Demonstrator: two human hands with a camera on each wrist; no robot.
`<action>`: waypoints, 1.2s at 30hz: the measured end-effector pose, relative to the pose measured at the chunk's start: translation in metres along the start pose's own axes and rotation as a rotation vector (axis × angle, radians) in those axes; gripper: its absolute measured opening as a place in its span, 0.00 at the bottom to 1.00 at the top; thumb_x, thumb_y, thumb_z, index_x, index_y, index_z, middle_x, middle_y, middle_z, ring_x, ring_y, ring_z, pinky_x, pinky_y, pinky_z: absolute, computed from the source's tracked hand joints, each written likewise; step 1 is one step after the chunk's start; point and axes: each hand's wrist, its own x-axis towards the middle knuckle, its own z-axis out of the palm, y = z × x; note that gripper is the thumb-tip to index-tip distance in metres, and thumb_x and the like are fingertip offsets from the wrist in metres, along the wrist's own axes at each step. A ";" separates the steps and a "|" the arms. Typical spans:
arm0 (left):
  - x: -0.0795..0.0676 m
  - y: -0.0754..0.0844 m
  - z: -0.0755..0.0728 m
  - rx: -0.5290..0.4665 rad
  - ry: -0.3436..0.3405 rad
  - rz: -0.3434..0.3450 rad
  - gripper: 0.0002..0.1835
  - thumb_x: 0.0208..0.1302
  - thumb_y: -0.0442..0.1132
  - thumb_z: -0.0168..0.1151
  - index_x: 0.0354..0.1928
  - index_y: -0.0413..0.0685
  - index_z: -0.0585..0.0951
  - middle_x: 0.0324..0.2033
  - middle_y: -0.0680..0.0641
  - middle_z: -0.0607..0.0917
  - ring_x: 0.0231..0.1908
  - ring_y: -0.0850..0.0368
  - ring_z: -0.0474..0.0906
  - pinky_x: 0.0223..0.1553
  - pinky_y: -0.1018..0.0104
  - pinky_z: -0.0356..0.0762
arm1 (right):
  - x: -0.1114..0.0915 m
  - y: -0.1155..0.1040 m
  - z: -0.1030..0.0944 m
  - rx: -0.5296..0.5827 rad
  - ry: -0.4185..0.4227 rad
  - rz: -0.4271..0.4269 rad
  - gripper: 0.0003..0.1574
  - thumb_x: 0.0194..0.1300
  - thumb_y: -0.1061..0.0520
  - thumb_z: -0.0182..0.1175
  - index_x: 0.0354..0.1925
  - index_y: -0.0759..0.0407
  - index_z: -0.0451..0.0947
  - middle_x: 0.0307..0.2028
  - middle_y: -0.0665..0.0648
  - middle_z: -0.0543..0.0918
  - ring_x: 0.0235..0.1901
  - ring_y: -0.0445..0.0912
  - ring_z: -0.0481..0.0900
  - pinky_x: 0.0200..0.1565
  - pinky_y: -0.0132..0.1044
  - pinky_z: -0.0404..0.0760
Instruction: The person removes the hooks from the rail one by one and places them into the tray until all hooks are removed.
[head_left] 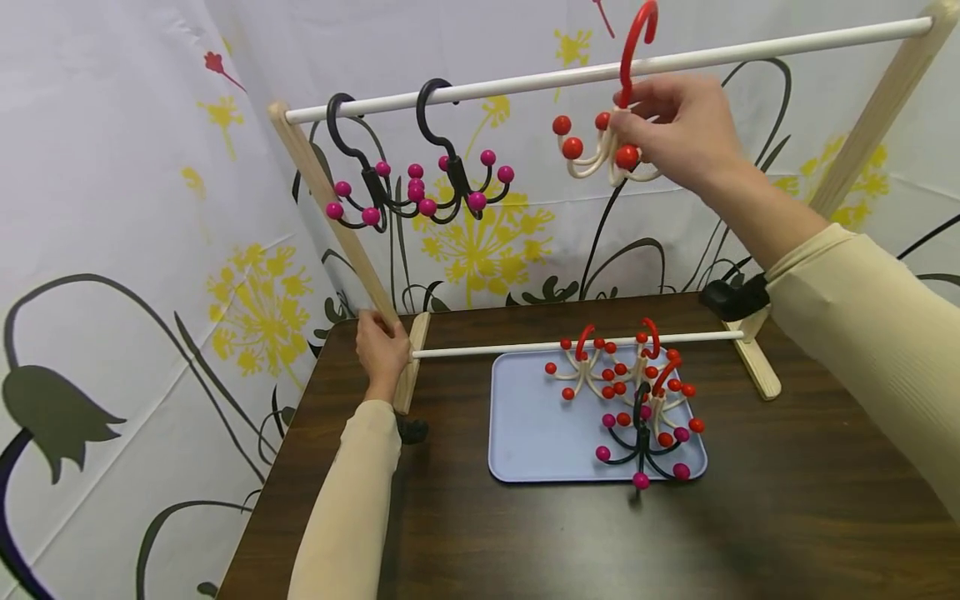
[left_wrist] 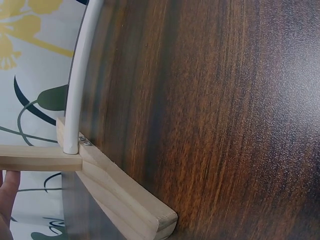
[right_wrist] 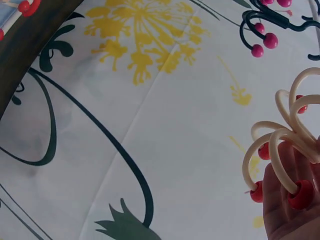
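My right hand (head_left: pixel 682 125) pinches a cream multi-arm hanger (head_left: pixel 600 158) with red ball tips just below its red hook (head_left: pixel 628 62). That hook stands in front of and above the rack's white top bar (head_left: pixel 525 83); whether it rests on the bar I cannot tell. In the right wrist view, the cream arms (right_wrist: pixel 280 135) curve around the fingers. My left hand (head_left: pixel 381 350) grips the rack's left wooden post (head_left: pixel 352 250) near its foot. Two black hangers (head_left: pixel 375 187) with pink balls hang on the top bar's left part.
A pale blue tray (head_left: pixel 525 442) on the dark wooden table (head_left: pixel 480 542) carries several cream-and-red hangers (head_left: pixel 585 371) and a black-and-pink hanger (head_left: pixel 642 442), which overhangs the front rim. Behind the tray runs a lower white bar (head_left: pixel 465 350). A black clamp (head_left: pixel 731 296) sits by the right foot.
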 end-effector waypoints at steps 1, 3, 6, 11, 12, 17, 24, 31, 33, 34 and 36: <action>0.001 0.000 0.000 -0.002 0.005 0.004 0.12 0.61 0.36 0.59 0.44 0.39 0.71 0.35 0.39 0.75 0.38 0.39 0.74 0.43 0.42 0.68 | -0.004 0.002 -0.003 0.015 -0.004 0.006 0.23 0.67 0.48 0.61 0.54 0.59 0.81 0.38 0.47 0.85 0.36 0.42 0.77 0.35 0.34 0.69; 0.001 0.000 0.000 -0.005 0.012 0.007 0.12 0.60 0.35 0.59 0.44 0.39 0.72 0.35 0.39 0.75 0.37 0.39 0.74 0.43 0.42 0.68 | -0.013 0.008 -0.006 0.029 -0.012 0.016 0.23 0.67 0.48 0.61 0.54 0.59 0.81 0.38 0.46 0.85 0.36 0.42 0.77 0.35 0.35 0.69; 0.001 -0.001 -0.001 -0.007 0.008 0.003 0.12 0.60 0.35 0.59 0.44 0.39 0.72 0.35 0.40 0.75 0.37 0.39 0.74 0.43 0.42 0.68 | -0.031 0.016 -0.007 0.044 -0.037 0.037 0.24 0.66 0.47 0.62 0.53 0.60 0.80 0.39 0.48 0.86 0.36 0.43 0.79 0.34 0.34 0.70; 0.000 -0.002 -0.003 -0.008 0.001 0.000 0.12 0.60 0.36 0.59 0.44 0.38 0.72 0.34 0.41 0.74 0.37 0.39 0.73 0.43 0.42 0.69 | -0.065 0.030 0.006 0.105 -0.155 0.141 0.25 0.65 0.48 0.64 0.52 0.63 0.78 0.42 0.56 0.86 0.35 0.43 0.84 0.34 0.30 0.78; 0.000 -0.002 -0.003 -0.010 0.004 0.002 0.12 0.60 0.36 0.59 0.44 0.38 0.72 0.34 0.41 0.74 0.37 0.39 0.73 0.43 0.42 0.69 | -0.072 0.032 0.010 0.118 -0.181 0.158 0.24 0.65 0.49 0.64 0.52 0.64 0.77 0.43 0.58 0.85 0.35 0.43 0.85 0.34 0.31 0.80; 0.001 -0.003 -0.003 -0.010 0.008 0.005 0.12 0.60 0.36 0.60 0.43 0.38 0.72 0.33 0.42 0.73 0.37 0.39 0.73 0.43 0.42 0.68 | -0.107 0.046 0.039 0.097 -0.331 0.162 0.20 0.66 0.52 0.64 0.51 0.63 0.79 0.43 0.61 0.85 0.37 0.50 0.85 0.37 0.38 0.81; 0.002 -0.003 -0.003 -0.006 0.008 0.004 0.12 0.60 0.36 0.60 0.43 0.39 0.72 0.33 0.41 0.74 0.37 0.39 0.73 0.43 0.42 0.68 | -0.156 0.063 0.095 0.002 -0.469 0.094 0.10 0.60 0.60 0.68 0.42 0.58 0.84 0.36 0.54 0.85 0.33 0.46 0.83 0.33 0.40 0.78; 0.003 -0.004 -0.002 -0.003 0.016 -0.001 0.12 0.60 0.36 0.59 0.43 0.39 0.71 0.34 0.40 0.75 0.37 0.39 0.73 0.43 0.43 0.68 | -0.189 0.075 0.131 -0.204 -0.528 -0.006 0.11 0.52 0.65 0.71 0.35 0.54 0.85 0.33 0.50 0.85 0.34 0.46 0.83 0.36 0.41 0.81; 0.003 -0.005 -0.002 0.002 0.017 -0.004 0.12 0.60 0.36 0.59 0.44 0.39 0.71 0.35 0.40 0.75 0.37 0.40 0.73 0.42 0.43 0.68 | -0.194 0.080 0.137 -0.251 -0.538 -0.018 0.13 0.50 0.67 0.71 0.34 0.54 0.84 0.31 0.50 0.85 0.32 0.46 0.82 0.36 0.41 0.81; 0.003 -0.005 -0.002 0.004 0.018 -0.004 0.12 0.60 0.36 0.59 0.44 0.39 0.71 0.35 0.40 0.75 0.37 0.39 0.73 0.42 0.43 0.68 | -0.195 0.082 0.139 -0.266 -0.545 -0.016 0.14 0.48 0.68 0.71 0.34 0.55 0.84 0.31 0.50 0.84 0.31 0.46 0.81 0.36 0.41 0.81; 0.003 -0.005 -0.003 0.006 0.020 -0.002 0.12 0.60 0.36 0.59 0.44 0.39 0.72 0.35 0.40 0.75 0.37 0.39 0.73 0.42 0.43 0.68 | -0.197 0.086 0.143 -0.290 -0.557 -0.010 0.14 0.47 0.69 0.71 0.33 0.55 0.84 0.29 0.49 0.83 0.29 0.45 0.79 0.34 0.41 0.80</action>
